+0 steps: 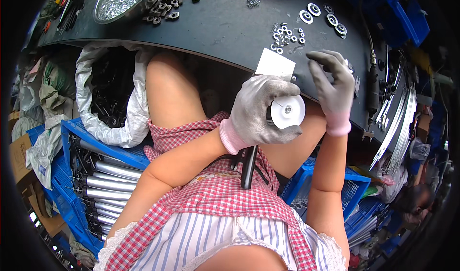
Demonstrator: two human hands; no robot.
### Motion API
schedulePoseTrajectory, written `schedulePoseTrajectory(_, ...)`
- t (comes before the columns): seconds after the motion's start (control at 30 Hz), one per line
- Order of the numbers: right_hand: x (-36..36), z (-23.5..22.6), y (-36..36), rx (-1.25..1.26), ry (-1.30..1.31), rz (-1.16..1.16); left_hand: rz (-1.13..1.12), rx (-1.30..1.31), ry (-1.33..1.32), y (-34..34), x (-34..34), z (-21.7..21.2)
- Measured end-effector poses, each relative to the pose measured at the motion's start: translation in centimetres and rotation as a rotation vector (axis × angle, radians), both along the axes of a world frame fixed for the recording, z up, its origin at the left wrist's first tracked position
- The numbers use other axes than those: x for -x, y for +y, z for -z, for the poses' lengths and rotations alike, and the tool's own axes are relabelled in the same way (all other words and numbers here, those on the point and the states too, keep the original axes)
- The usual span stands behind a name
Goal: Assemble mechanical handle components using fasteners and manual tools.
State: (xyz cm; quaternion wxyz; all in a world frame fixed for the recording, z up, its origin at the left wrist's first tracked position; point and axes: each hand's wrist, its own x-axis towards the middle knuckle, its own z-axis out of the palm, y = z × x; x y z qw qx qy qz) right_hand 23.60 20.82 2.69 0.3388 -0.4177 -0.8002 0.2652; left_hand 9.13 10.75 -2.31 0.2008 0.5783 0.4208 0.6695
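Both gloved hands are up at the surface [225, 22] edge: left hand [261, 110] wrapped tight around a white wheel [289, 111] on a dark rod [249, 168], right hand [333, 86] spread, fingertips near small washers [286, 35].

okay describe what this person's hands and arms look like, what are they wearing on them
Both hands wear knit work gloves: the left hand and right hand are covered in grey coated fabric ending in pink ribbed cuffs at the wrists. Above the cuffs the forearms are bare, with no sleeves, watch or bands. White lace-trimmed short sleeves show only at the shoulders, by the lower edge.
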Motion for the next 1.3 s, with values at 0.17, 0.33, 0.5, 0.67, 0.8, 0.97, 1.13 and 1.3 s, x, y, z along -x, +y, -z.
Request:
schedulePoseTrajectory(0.17, 3.2, 3.6, 2.0, -0.053, -0.368, 0.142, -0.002, 0.026, -0.017, 0.1, -0.3, 0.0)
schedulePoseTrajectory(0.33, 4.4, 4.1, 2.5, 0.013, -0.568, 0.147, 0.089, 0.073, 0.056, -0.5, 0.3, 0.9)
schedulePoseTrajectory(0.5, 4.6, 3.4, 3.7, 0.185, -0.529, 0.106, 0.046, 0.061, 0.09, -0.4, 0.3, 0.9)
schedulePoseTrajectory(0.67, 4.9, 3.4, 2.9, 0.168, -0.417, 0.071, 0.04, 0.054, 0.086, -0.4, 0.2, 0.9)
schedulePoseTrajectory(0.8, 4.0, 3.8, 2.0, 0.122, -0.088, 0.001, 0.005, 0.028, 0.007, 0.1, -0.5, 0.6)
schedulePoseTrajectory(0.97, 0.5, -4.4, -4.8, 0.072, 0.313, -0.207, -0.013, 0.023, -0.05, 0.0, -0.4, 0.1)
schedulePoseTrajectory(1.13, 1.0, -5.8, -6.5, -0.483, -0.294, -0.323, -0.02, 0.023, -0.115, 0.3, -0.7, -0.1)
schedulePoseTrajectory(1.3, 1.4, -7.5, -7.7, -0.48, -0.456, -0.36, 0.074, 0.042, -0.031, 0.0, 0.1, 0.5)
